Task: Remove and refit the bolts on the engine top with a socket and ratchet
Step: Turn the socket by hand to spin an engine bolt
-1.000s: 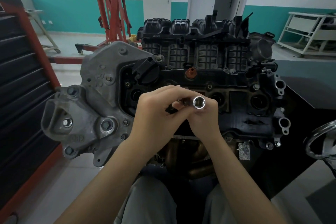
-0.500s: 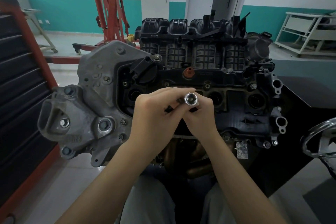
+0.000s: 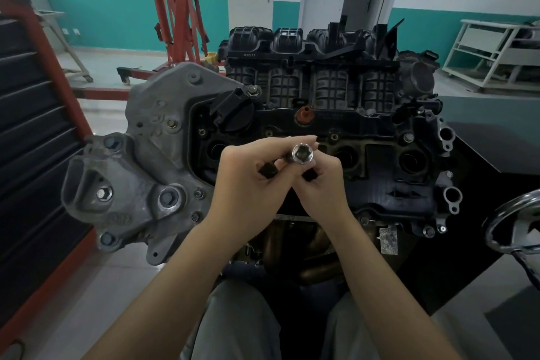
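Item: socket (image 3: 303, 154), chromed, hex bore facing the camera. Held above the middle of the engine top (image 3: 380, 155), touching no bolt. Appears seated on a dark tool that runs between the two hands; only black stubs (image 3: 267, 171) of it show on either side, so whether this is the ratchet itself cannot be told.

Item: left hand (image 3: 248, 184). Fingers curled round the dark tool on its left side, fingertips reaching over toward the socket.

Item: right hand (image 3: 320, 184). Fingers curled, pinching the tool just below and beside the socket.

Item: engine top. Black cover with open round wells along its middle; small bolt heads along its edges, e.g. one bolt (image 3: 408, 137) toward the right. Grey cast bracket (image 3: 140, 184) on the left carries larger bolts.

Step in hand (judgement): fitting or checking the socket on the driver; no bolt work visible yet, task near its start.

Handling notes (judgement): press the socket fully home until it locks, then tug to confirm. Check the bore size against a bolt head before loading it. Set the direction for loosening. Lower the socket square onto the head, one hand steadying the head of the tool, so it does not slip and round the bolt.

Surroundings: red engine hoist (image 3: 175, 9) behind; dark tool cabinet (image 3: 29, 140) at left.
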`<state>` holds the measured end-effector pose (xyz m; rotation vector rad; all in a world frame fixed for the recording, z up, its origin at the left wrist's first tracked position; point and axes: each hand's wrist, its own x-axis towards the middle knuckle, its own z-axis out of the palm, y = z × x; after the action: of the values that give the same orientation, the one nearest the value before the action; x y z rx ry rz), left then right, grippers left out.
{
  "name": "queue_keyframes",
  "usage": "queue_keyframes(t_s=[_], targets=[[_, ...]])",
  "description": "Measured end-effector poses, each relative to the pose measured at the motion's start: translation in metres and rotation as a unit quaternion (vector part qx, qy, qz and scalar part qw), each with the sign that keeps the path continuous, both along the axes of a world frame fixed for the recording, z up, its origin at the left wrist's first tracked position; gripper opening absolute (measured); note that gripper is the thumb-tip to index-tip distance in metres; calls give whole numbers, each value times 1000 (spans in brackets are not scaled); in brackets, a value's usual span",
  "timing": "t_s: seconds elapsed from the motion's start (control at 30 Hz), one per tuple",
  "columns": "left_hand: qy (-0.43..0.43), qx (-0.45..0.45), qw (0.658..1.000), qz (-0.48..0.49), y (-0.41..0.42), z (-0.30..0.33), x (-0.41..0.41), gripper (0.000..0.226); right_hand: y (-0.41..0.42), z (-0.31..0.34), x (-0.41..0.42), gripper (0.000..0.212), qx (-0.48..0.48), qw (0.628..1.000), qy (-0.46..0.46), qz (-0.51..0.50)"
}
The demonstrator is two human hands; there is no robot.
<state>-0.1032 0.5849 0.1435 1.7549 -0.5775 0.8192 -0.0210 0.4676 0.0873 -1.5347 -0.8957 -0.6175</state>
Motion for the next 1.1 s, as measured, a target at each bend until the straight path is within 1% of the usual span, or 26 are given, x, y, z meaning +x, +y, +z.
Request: queue_keyframes(t_s=[0.07, 0.13, 0.2, 0.23, 0.27, 0.33, 0.37, 0.43, 0.53, 0.57, 0.63, 0.67, 0.7, 0.77, 0.83, 0.87, 0.93, 0.97, 1.0, 1.07, 1.1], targets=[[31, -11, 998, -55, 2, 1, -1, 23, 0, -2, 2, 11, 4, 1000, 15, 4], [34, 11, 997, -66, 4, 1, -1, 23, 0, -6, 6, 16, 28, 999, 44, 5], [8, 41, 999, -8, 3, 1, 0, 25, 0, -8, 8, 27, 46, 997, 62, 13], [-10, 47, 998, 27, 3, 0, 0, 28, 0, -7, 7, 28, 50, 997, 63, 13], [-27, 49, 997, 49, 2, 0, 0, 31, 0, -6, 6, 27, 52, 997, 56, 8], [-53, 48, 996, 59, 0, -2, -1, 35, -1, -3, 4, 21, 41, 999, 20, -2], [-53, 41, 996, 54, 1, -2, -1, 33, -1, -1, 2, 17, 26, 1000, 3, 1], [-26, 11, 999, 21, 4, 0, -2, 27, -1, 1, -1, 13, -1, 1000, -10, 6], [14, 8, 999, -52, 7, 1, -2, 26, 0, 0, 0, 12, 17, 1000, 16, 6], [17, 19, 998, -58, 7, 2, -2, 26, 1, -2, 1, 16, 29, 999, 26, 4], [-11, 53, 998, -9, 6, 3, -2, 26, 2, -3, 3, 30, 44, 998, 48, -3], [-35, 67, 997, 28, 5, 2, -1, 25, 2, -4, 3, 31, 44, 998, 51, -7], [-54, 71, 995, 55, 4, 2, 0, 24, 2, -4, 4, 28, 43, 998, 52, -10], [-64, 58, 994, 68, 4, 1, 0, 23, 2, -3, 3, 20, 37, 998, 45, -23], [-38, 25, 998, 47, 4, 1, 0, 22, 2, -1, 1, 10, 17, 999, 11, -30], [-15, 7, 1000, 24, 5, 1, 0, 22, 2, 0, 0, 9, 5, 1000, -6, -29], [17, -7, 999, -29, 6, 1, -1, 23, 2, 2, -2, 11, -3, 1000, -6, -22], [23, -3, 998, -50, 6, 1, -1, 23, 2, 2, -1, 12, 5, 1000, 3, -19], [24, 4, 998, -57, 6, 2, -1, 24, 2, 1, 0, 16, 15, 1000, 12, -18], [-2, 27, 1000, -15, 4, 3, 0, 27, 4, -1, 2, 33, 34, 999, 21, -28], [-25, 37, 999, 19, 3, 4, 0, 28, 4, -1, 2, 34, 41, 998, 22, -32]])
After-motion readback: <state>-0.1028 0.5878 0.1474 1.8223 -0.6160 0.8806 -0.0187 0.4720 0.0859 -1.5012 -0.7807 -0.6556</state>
